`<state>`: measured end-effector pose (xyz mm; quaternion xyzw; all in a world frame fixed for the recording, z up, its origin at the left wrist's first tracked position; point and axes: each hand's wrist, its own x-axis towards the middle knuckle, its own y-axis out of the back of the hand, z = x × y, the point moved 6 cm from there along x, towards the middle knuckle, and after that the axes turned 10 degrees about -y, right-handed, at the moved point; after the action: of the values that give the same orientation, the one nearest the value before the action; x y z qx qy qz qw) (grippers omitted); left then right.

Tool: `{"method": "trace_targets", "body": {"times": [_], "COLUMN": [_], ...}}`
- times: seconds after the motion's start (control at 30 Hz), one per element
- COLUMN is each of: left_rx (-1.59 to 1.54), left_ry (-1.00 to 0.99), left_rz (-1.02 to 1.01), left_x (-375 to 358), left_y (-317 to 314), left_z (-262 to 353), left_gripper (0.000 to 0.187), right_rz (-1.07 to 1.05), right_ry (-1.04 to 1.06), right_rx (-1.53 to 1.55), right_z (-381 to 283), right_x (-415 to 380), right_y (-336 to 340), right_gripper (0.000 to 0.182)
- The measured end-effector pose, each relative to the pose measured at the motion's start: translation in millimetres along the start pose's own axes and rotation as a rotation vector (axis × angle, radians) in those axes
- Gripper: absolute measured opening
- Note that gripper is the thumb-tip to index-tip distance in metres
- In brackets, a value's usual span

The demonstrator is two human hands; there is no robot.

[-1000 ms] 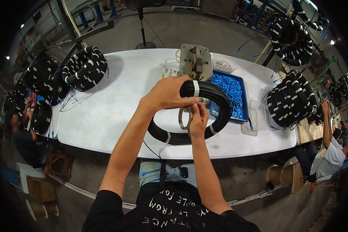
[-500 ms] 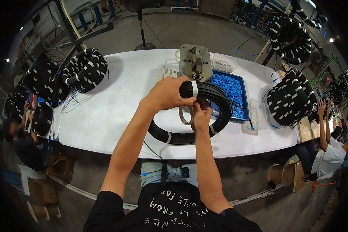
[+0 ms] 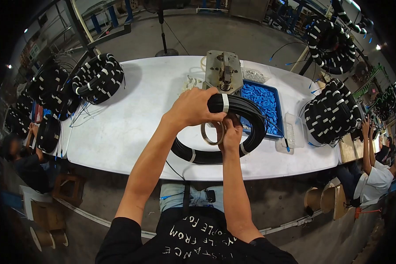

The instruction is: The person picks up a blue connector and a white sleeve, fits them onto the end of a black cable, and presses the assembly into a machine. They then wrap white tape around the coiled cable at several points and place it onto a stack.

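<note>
A coil of black cable [image 3: 254, 134] stands tilted above the white table, bound with white tape bands. My left hand [image 3: 192, 107] is closed around the coil's upper left part, beside a white band [image 3: 225, 103]. Inside the ring, my right hand [image 3: 231, 134] is closed just under that band, its fingertips partly hidden by the coil. It grips a narrow roll of tape [image 3: 203, 134], which hangs in the coil's opening. One thin cable end with a blue connector [image 3: 165, 198] drops over the table edge to my lap.
Behind the coil stands a metal press [image 3: 224, 72]. A blue tray [image 3: 280, 115] of small blue parts and a clear plastic box [image 3: 298, 132] lie to its right. Banded cable coils hang at left [image 3: 99, 79] and right [image 3: 332, 112]. Other people sit at both sides.
The coil and both my hands have shifted slightly right. The tape roll has turned a little, showing more of its ring. My left hand keeps its hold on the coil.
</note>
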<state>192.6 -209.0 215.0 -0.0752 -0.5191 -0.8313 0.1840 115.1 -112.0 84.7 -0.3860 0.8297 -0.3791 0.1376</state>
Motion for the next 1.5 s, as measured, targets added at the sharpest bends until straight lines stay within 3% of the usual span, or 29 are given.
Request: {"method": "trace_targets", "body": {"times": [0.23,0.4,0.47,0.53,0.57,0.6,0.67,0.7,0.73,0.8,0.87,1.0,1.07,1.2,1.27,1.33,1.4,1.5], "left_rx": [0.013,0.085,0.072,0.052,0.054,0.055,0.092,0.127,0.126,0.087,0.070,0.046,0.042,0.027,0.043,0.061,0.084,0.069], "left_ry": [-0.013,-0.077,-0.061,-0.053,-0.051,-0.048,-0.061,-0.072,-0.073,-0.003,-0.020,-0.049,-0.049,-0.049,-0.071,-0.089,-0.082,-0.038], "left_rz": [-0.004,0.016,0.015,0.004,0.003,0.003,0.036,0.067,0.062,-0.026,-0.026,-0.011,-0.010,-0.010,0.013,0.041,0.046,0.001], "left_x": [-2.4,-2.6,-1.0,-1.4,-0.8,-0.6,-0.2,-0.6,0.8,4.5,6.9,7.6,7.0,6.7,6.9,6.8,8.2,10.5], "left_y": [-0.4,-2.1,-1.2,-3.5,-2.8,-2.2,-4.6,-5.1,-4.0,-3.2,-5.2,-4.7,-4.6,-4.6,-5.4,-4.9,-3.8,-6.5], "left_z": [5.9,13.8,13.2,14.8,15.0,14.8,9.0,7.7,9.8,10.8,10.1,14.1,12.1,7.5,4.5,4.1,4.3,2.2], "left_gripper": [0.060,0.058,0.057,0.057,0.057,0.057,0.058,0.059,0.059,0.056,0.054,0.052,0.052,0.053,0.053,0.053,0.052,0.051], "right_rz": [0.096,0.213,0.178,-0.170,-0.043,-0.040,0.074,0.092,0.109,-0.065,-0.137,-0.103,-0.093,0.009,-0.072,0.008,0.073,0.083], "right_ry": [-0.034,-0.140,-0.205,-0.229,-0.286,-0.281,-0.229,0.149,0.080,0.374,0.409,0.379,0.294,0.430,0.605,0.931,1.086,0.983], "right_rx": [-0.132,0.040,0.013,-0.070,-0.262,-0.262,-1.021,-1.351,-1.487,-1.572,-1.592,-1.453,-1.401,-1.229,-1.146,-1.143,-1.367,-1.643], "right_z": [-3.0,-8.4,-2.0,1.7,5.0,4.4,14.6,15.5,17.7,48.1,83.6,99.9,79.3,6.8,-39.7,-84.4,-117.6,-141.2], "right_x": [1.5,-3.5,4.6,14.1,17.9,20.8,31.1,34.8,29.7,30.1,27.8,10.5,4.4,-26.8,-47.1,-60.6,-63.5,-39.9], "right_y": [7.2,-0.2,15.7,9.2,19.4,23.5,52.4,54.9,45.2,50.1,63.9,67.3,47.5,-6.9,-39.1,-64.9,-82.1,-100.5], "right_gripper": [0.018,0.020,0.029,0.022,0.020,0.020,0.020,0.022,0.020,0.016,0.013,0.030,0.032,0.023,0.019,0.021,0.031,0.047]}}
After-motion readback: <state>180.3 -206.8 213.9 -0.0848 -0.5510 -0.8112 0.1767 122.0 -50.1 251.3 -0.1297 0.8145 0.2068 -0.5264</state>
